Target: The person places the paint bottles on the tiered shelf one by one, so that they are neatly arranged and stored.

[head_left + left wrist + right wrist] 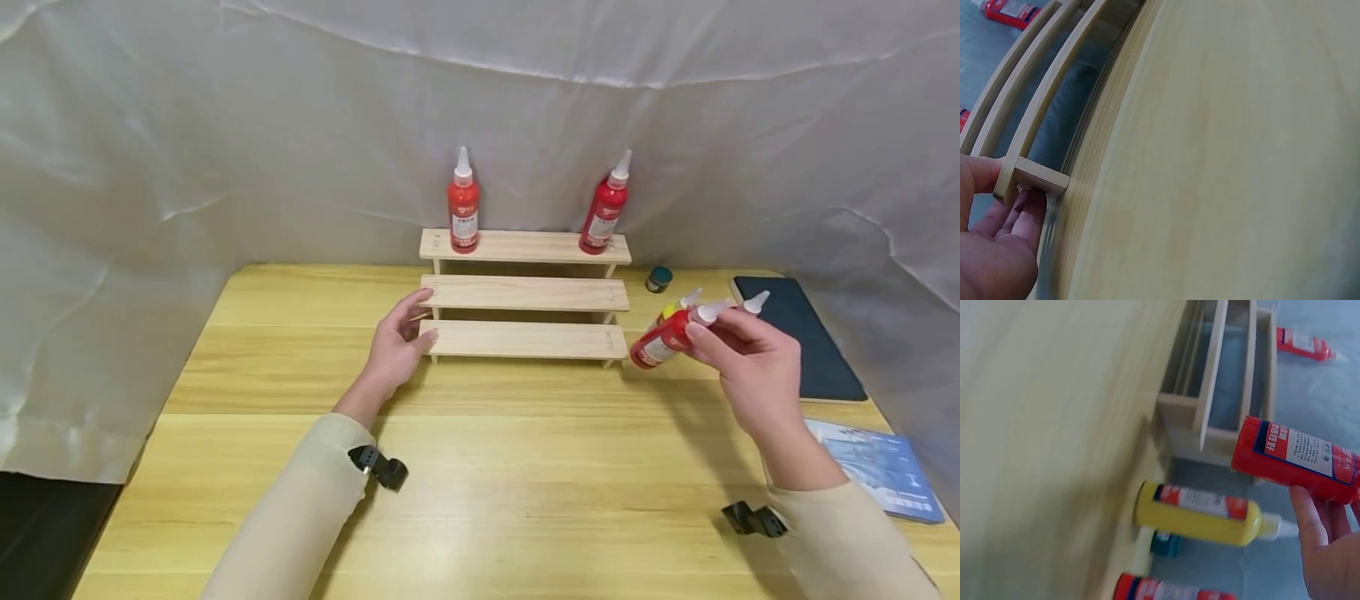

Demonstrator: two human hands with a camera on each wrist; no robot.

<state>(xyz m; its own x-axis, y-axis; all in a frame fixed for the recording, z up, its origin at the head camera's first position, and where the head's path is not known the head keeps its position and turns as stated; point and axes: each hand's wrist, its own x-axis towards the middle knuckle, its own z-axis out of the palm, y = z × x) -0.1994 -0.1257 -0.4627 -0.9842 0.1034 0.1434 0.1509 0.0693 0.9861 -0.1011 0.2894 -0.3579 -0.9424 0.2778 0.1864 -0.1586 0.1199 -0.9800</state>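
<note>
My right hand holds a red squeeze bottle with a white pointed cap, tilted, just off the right end of a three-tier wooden stand. Behind it, a yellow bottle stands upright on the table, partly hidden in the head view. A further red bottle is beside that one, mostly covered by my right hand in the head view. My left hand grips the left end of the stand's lowest tier, thumb on the plank and fingers under it. An orange-red bottle and another red bottle stand on the top tier.
A small dark green jar sits at the back, right of the stand. Farther right lie a dark flat board and a blue-and-white booklet. Grey cloth hangs behind the wooden table.
</note>
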